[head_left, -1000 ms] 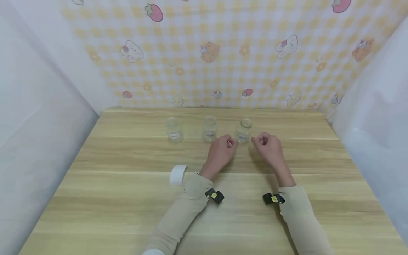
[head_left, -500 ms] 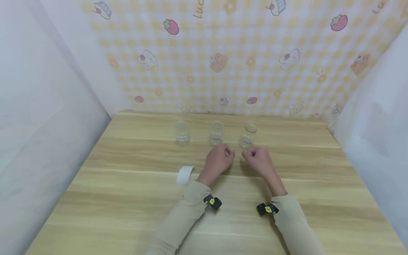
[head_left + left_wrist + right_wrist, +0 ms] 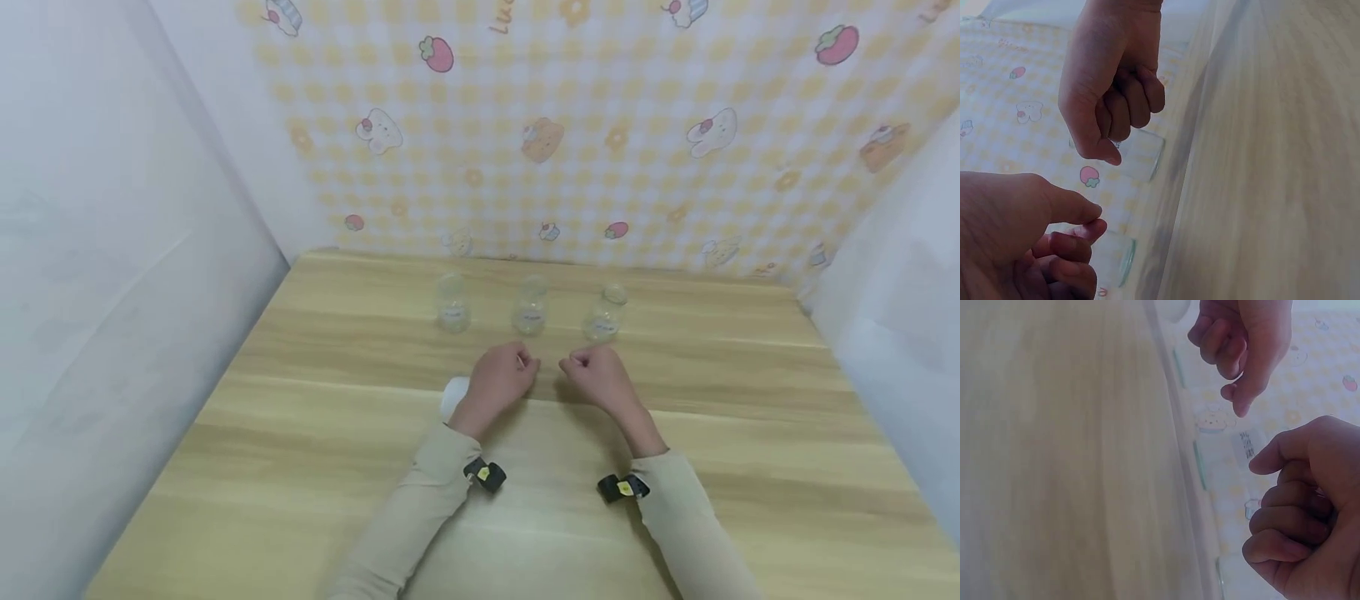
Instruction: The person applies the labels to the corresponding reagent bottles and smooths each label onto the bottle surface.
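Observation:
My left hand [image 3: 495, 382] hovers over the table in front of the middle glass jar [image 3: 530, 315], fingers curled and thumb close to the index fingertip. A tiny pale sliver shows among its fingers in the head view; what it is cannot be told. Facing it, my right hand [image 3: 603, 382] is curled as well, just in front of the right glass jar [image 3: 603, 321]. In the right wrist view its thumb points out above bent fingers, with nothing seen between. Neither hand touches a jar. A left glass jar [image 3: 453, 312] completes the row; all three carry small white printed labels.
A curved white paper strip [image 3: 453, 395] lies on the wooden table [image 3: 300, 467], partly hidden behind my left wrist. A yellow checked cloth [image 3: 480, 150] hangs along the back edge. White sheets stand at the left [image 3: 135, 250] and right [image 3: 907, 333] sides.
Both hands have drawn back from the right jar toward me, and they are nearer each other. The head view has shifted. The paper strip is now partly covered by my left wrist.

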`<state>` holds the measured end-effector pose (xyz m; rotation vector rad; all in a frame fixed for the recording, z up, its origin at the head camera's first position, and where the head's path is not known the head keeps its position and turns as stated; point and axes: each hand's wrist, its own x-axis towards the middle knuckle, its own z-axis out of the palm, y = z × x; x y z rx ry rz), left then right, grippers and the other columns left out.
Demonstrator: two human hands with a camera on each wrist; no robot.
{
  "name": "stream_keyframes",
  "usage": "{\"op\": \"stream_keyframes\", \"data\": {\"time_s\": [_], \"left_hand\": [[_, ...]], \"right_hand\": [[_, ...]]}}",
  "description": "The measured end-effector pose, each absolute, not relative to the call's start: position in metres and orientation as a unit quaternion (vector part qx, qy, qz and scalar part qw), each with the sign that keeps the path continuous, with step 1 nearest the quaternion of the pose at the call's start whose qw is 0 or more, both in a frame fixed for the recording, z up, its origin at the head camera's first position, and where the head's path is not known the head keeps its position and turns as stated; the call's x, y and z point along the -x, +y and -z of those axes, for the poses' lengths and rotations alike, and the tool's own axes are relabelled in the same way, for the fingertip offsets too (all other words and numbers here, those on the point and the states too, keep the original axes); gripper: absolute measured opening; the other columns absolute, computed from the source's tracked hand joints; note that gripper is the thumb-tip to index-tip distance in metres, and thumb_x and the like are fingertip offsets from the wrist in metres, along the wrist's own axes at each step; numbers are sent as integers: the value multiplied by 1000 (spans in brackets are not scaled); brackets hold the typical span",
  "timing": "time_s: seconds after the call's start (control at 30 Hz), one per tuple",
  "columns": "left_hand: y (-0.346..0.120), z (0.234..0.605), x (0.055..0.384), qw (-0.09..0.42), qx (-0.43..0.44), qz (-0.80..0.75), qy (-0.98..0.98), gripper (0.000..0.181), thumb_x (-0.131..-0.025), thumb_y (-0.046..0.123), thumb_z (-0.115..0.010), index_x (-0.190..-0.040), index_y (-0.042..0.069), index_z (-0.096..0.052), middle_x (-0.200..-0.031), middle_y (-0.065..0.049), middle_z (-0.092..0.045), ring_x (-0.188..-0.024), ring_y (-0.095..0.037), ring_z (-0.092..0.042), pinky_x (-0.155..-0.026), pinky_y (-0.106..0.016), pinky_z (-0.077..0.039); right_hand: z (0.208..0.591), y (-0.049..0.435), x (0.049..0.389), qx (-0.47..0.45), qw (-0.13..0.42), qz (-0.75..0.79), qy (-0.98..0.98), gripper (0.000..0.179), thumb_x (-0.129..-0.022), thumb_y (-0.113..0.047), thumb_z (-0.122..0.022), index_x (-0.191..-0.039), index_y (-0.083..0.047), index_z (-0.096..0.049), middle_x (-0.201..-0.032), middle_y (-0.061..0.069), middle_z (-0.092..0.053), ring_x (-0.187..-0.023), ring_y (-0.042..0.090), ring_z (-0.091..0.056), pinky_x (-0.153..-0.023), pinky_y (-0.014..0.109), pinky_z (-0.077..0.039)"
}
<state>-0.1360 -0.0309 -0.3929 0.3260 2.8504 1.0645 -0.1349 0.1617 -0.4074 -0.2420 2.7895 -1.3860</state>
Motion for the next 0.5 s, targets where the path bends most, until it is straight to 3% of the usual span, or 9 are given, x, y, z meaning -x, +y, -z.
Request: {"op": "stream_keyframes", "data": {"time_s": [0.33,0.5], "left_hand": [[-38,376,137,-15,-140,-279,950,20,-102,23,-66,-86,11,-68,-71,2,-60,-61,-14,-54,-54,-26,-43],[-38,369,138,-55,-170,-241,954,17,-101,20,-67,-87,10,-70,-72,-1,-65,-60,-14,-55,-51,-25,-43]], "right_hand": [[388,154,139,139,14,403,904,46,-95,-11,-61,-56,-17,-36,-50,-8,-34,-46,10,-32,-48,22,-29],[383,151,141,165,-17,350,922,42,-96,-11,-62,-59,-16,-41,-53,-6,-39,-49,11,-38,-50,25,-34]]}}
